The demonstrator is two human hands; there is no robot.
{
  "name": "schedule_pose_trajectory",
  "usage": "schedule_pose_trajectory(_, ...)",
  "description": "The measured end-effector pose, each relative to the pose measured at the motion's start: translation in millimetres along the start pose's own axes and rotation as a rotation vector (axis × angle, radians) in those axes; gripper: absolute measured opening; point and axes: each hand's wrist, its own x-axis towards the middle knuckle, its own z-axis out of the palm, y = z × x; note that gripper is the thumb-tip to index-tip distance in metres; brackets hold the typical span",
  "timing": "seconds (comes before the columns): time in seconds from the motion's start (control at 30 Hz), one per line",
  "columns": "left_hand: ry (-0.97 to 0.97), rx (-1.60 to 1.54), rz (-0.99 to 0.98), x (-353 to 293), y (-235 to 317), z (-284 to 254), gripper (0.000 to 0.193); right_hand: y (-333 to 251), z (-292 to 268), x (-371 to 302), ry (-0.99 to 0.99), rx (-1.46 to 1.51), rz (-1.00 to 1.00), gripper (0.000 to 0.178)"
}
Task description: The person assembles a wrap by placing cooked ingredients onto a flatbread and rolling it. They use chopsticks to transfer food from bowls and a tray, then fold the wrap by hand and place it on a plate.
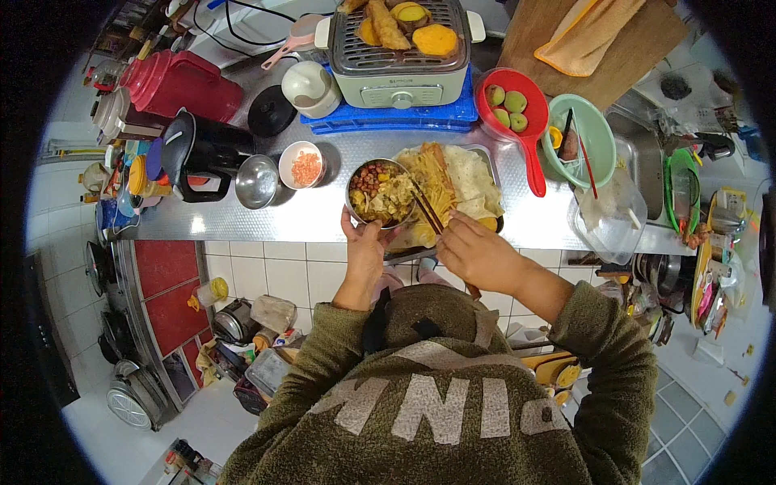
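Your left hand (365, 249) has the steel food bowl (378, 194) by its near side, fingers partly curled round it, thumb up near the rim. Bowl sits at the tray's left, with red-brown beans and yellow scrambled bits inside. Your right hand (477, 252) has its fingers closed on dark chopsticks (427, 208), tips slanting to the bowl's right side; can't tell if they grip any food. Tray (490, 159) is under both: yellow shreds (430, 174) in the middle, pale thin sheet (473, 179) on the right. Bowl hides some of the tray's left, your right hand some of its near edge.

Around you on the worktop (315, 225): white bowl (304, 166) of pink bits close on the left, small steel bowl (257, 183) next to it, then black kettle (198, 153). Black lid (272, 111) behind those. Straight behind the tray, blue crate (323, 123) with the grill (396, 87) on top, blocking the back. Red strainer (533, 162) of green fruit at back right, handle pointing toward you just beside the tray; pale green basin (612, 129) right of it. Clear plastic box (610, 238) at the front edge, farther right.
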Motion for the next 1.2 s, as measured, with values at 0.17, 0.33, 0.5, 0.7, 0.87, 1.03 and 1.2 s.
schedule_pose_trajectory(0.17,0.021,-0.003,0.023,3.2,-6.7,-3.0,0.075,10.9,-2.0,-4.9,0.184,0.149,0.205,0.023)
schedule_pose_trajectory(0.33,0.046,0.005,0.008,-1.0,-3.1,-1.0,0.074,15.7,3.0,-17.6,0.471,0.593,0.588,0.015)
schedule_pose_trajectory(0.5,0.049,-0.012,0.014,-5.4,1.1,-2.3,0.072,12.9,3.3,-24.4,0.555,0.695,0.793,0.014)
schedule_pose_trajectory(0.7,0.088,-0.048,0.005,-11.1,8.8,0.1,0.073,5.0,3.9,-24.7,0.592,0.736,0.839,0.014)
schedule_pose_trajectory(0.87,0.074,-0.075,0.01,-11.9,6.9,-12.7,0.077,-7.0,12.1,-15.8,0.618,0.581,0.747,0.015)
schedule_pose_trajectory(1.03,0.063,-0.067,-0.009,-13.7,5.2,-19.1,0.08,1.8,24.2,-8.7,0.531,0.383,0.624,0.017)
schedule_pose_trajectory(1.2,0.056,-0.059,-0.01,-15.9,7.9,-19.2,0.078,4.9,24.9,-10.1,0.484,0.249,0.54,0.016)
